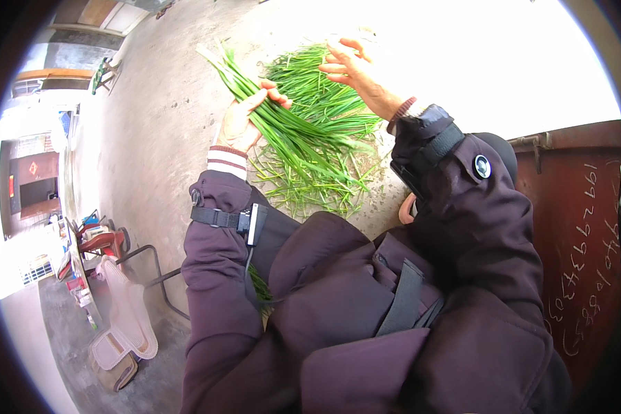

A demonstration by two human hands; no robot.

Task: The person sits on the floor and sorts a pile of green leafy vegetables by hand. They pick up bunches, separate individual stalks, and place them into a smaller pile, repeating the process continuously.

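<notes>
My left hand (246,116) grips a bunch of long green leaves that look like garlic chives (290,124). Pale stem ends point up and to the left, while the leafy ends spread down to the right. My right hand (357,72) is raised to the right of the bunch, fingers apart, holding nothing. Below both hands a heap of the same leaves (305,67) lies on the concrete floor (155,119). Nearer to me, shorter loose trimmings (310,194) are scattered on the floor. Part of the heap is hidden by the held bunch and my right hand.
At the right stands a dark red metal door or panel (564,207) bearing chalk writing. To the left are a pale chair (127,305) with a metal frame and a cluttered table (80,264). A small folding stool (106,75) stands at the upper left. More greens (260,290) show beside my lap.
</notes>
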